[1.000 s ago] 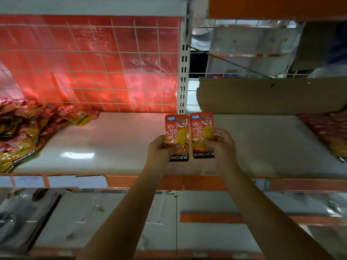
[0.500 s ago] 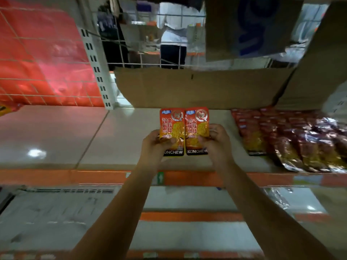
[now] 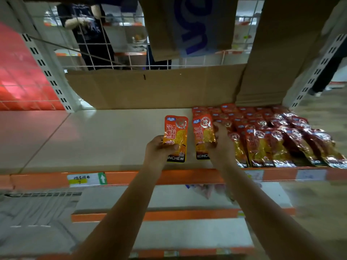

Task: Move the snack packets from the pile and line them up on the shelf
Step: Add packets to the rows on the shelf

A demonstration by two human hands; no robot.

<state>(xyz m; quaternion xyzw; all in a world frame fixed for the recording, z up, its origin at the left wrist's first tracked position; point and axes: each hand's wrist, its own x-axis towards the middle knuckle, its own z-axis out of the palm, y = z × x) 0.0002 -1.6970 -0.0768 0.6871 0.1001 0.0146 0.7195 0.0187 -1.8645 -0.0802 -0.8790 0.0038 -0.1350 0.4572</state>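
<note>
My left hand (image 3: 159,150) grips an orange KONCHEW snack packet (image 3: 175,136) by its lower left edge, held upright over the pale shelf (image 3: 97,139). My right hand (image 3: 219,145) holds a second, matching packet (image 3: 202,134) and has it right against the left end of the lined-up packets (image 3: 266,139) that fill the shelf's right part in overlapping rows. A small gap separates the two held packets. The pile the packets come from is out of view.
Brown cardboard (image 3: 154,89) stands along the back of the shelf, with a taller sheet (image 3: 277,59) at the right. An orange price rail (image 3: 131,178) edges the shelf front. Lower shelves (image 3: 169,199) sit beneath. A person (image 3: 88,32) stands behind the wire grid.
The view has swung right, away from the pile at the left. Both hands carried the packets toward the lined-up rows, and the two packets, held side by side before, have come apart.
</note>
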